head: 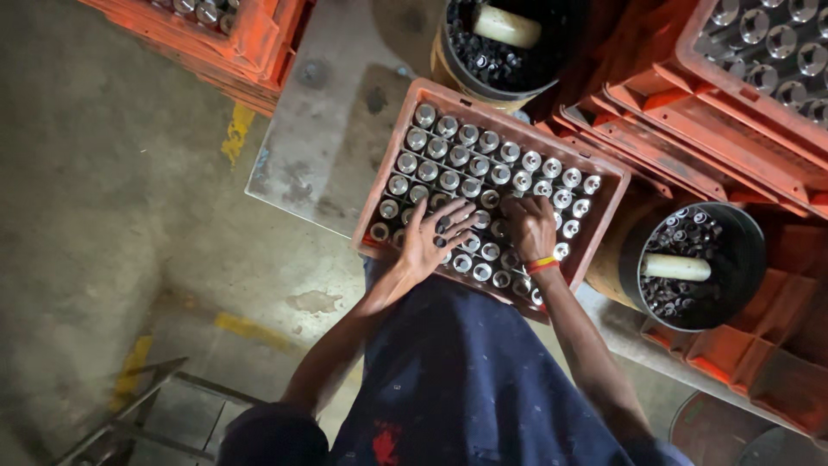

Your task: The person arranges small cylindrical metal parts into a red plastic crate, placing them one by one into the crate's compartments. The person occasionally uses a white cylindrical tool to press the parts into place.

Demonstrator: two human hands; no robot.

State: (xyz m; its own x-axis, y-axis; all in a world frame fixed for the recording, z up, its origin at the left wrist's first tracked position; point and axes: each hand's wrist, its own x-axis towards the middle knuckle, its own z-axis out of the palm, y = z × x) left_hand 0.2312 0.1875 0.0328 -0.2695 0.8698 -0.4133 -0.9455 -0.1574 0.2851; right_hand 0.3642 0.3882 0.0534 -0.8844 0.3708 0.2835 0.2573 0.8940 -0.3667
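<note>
My left hand (429, 239) lies spread, fingers splayed over the shiny round metal cylinders (483, 168) standing in rows in the orange-red plastic crate (379, 177) before me, while my right hand (530, 226), wearing a red-and-yellow wristband (542, 263), curls knuckles-up on neighbouring cylinders, its grip hidden.

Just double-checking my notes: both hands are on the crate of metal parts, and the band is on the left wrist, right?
Not quite. In the head view both hands, left and right, are on the crate of metal parts, but the band is on the right wrist, not the left.
</note>
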